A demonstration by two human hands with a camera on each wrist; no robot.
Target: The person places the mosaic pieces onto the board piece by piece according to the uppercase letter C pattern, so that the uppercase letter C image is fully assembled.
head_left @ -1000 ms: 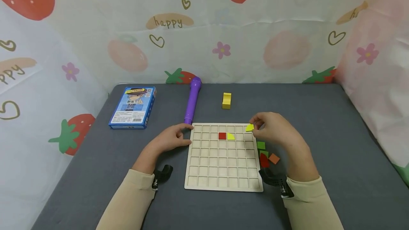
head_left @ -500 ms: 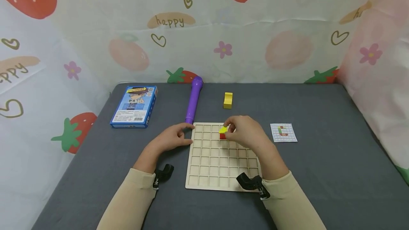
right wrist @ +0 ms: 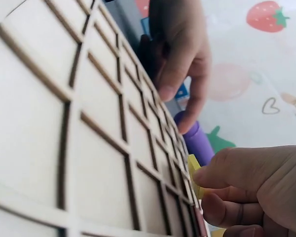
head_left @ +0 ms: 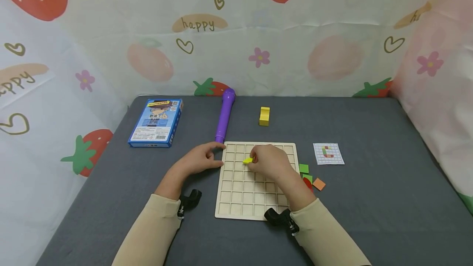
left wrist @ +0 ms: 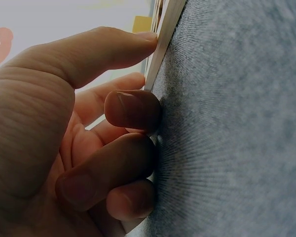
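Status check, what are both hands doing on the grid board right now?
Left hand steadying wooden board. Right hand pinching yellow tile over it. Nothing blocking.

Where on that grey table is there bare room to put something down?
Bare cloth lies right of the pattern card, and left of the grid board, below the blue box. It is crowded between board and card, where loose tiles lie beside the right hand.

One wooden grid board (head_left: 255, 200) lies on the table, with one yellow tile (head_left: 247, 160) over it. Beside it: two green tiles (head_left: 304, 168), one red tile (head_left: 308, 182), one orange tile (head_left: 319, 184). One pattern card (head_left: 328, 153), one yellow block (head_left: 264, 116), one purple toy microphone (head_left: 224, 115), one blue box (head_left: 156, 122). Two hands (head_left: 271, 162).
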